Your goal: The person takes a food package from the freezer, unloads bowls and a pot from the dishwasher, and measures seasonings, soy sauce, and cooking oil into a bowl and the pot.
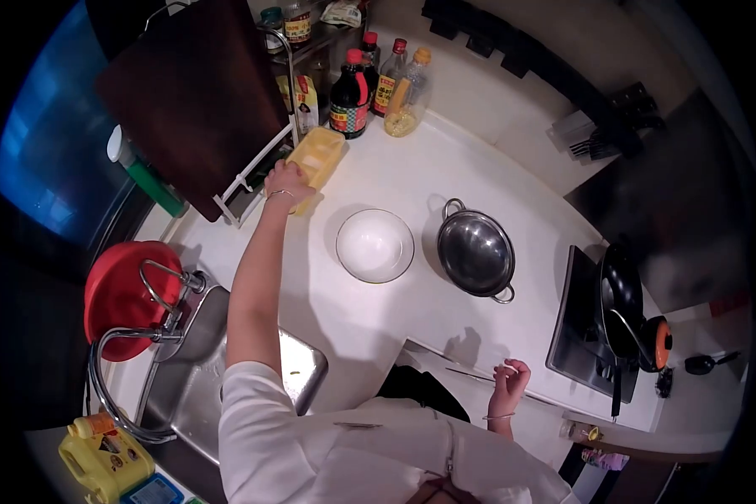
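My left hand (288, 183) reaches out to the back left of the counter, its fingers on the near end of a yellow rectangular container (318, 157). Beside it rises the white rack (269, 160). To the right of this hand sits a white bowl (375, 245) with a thin dark rim, and farther right a steel pan (476, 253) with two loop handles. My right hand (511, 378) hovers over the counter's front edge, with its fingers curled; whether they hold anything is too small to tell.
Sauce bottles (349, 97) stand against the back wall. The steel sink (210, 378), its faucet and a red basin (133, 290) are at left. A stove (575, 332) with a black wok (620, 294) is at right. A yellow jug (105, 462) stands lower left.
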Available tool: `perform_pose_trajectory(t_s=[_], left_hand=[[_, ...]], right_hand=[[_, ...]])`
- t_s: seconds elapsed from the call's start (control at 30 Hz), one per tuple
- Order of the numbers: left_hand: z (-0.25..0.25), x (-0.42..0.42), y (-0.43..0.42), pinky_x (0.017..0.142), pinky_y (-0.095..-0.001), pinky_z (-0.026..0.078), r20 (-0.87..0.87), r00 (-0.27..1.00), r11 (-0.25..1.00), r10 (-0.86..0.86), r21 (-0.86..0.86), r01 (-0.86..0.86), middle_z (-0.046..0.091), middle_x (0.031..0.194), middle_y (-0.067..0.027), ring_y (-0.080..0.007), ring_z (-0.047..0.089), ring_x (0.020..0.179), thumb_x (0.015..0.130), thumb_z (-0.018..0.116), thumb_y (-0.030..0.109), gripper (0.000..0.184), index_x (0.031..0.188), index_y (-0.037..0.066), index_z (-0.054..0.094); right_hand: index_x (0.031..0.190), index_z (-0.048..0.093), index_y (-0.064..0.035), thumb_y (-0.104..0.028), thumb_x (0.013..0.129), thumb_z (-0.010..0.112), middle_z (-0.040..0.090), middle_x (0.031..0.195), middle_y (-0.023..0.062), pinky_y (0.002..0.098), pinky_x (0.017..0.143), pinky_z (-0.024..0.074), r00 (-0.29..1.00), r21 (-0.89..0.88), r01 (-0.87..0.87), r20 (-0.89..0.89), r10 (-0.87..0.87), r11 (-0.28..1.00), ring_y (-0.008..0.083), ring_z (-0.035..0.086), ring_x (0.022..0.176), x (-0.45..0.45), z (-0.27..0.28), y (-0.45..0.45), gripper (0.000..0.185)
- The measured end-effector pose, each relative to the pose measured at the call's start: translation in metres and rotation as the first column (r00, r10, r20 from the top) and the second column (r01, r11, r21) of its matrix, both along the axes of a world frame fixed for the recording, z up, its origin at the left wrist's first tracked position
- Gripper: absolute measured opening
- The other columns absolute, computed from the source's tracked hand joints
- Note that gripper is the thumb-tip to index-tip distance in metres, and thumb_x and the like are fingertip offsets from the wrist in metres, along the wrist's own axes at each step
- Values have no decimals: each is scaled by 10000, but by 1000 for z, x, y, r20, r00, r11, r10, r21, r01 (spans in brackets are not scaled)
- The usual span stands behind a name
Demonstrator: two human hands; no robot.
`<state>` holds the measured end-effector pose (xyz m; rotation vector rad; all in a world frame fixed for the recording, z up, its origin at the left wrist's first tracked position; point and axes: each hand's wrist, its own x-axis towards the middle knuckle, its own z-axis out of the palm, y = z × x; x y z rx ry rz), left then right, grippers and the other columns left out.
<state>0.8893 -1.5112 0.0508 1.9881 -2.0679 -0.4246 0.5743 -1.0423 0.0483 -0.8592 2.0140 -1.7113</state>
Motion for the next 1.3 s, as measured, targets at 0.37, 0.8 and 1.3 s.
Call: perform_pose_trajectory(t_s=[0.37,0.8,1.3], left_hand=[[4,13,86,865,-365,368,-5,997,997,72,-20,-72,441,1164,-100,-285,472,1013,493,707,308,437,867,135,560],[14,96,125,740,-271,431,-832,522,949,186,16,-314,509,996,-88,-159,505,892,645,735,246,428,915,52,466],[-41,41,479,734,-263,439,-664,356,503,657,35,-863,473,1079,-102,-158,535,850,769,574,17,384,1110,25,396]], right_hand=[[1066,366,-36,21,810,514,458,1037,71,246,729,448,966,6,-260,8,260,966,121,527,819,23,9,-12,301],[1028,428,-39,35,788,524,469,978,46,235,725,406,740,-208,-626,147,657,752,108,479,793,32,37,-149,269],[884,548,8,-409,788,549,599,801,174,351,701,457,236,708,-553,-372,897,439,297,581,750,142,7,-468,428]])
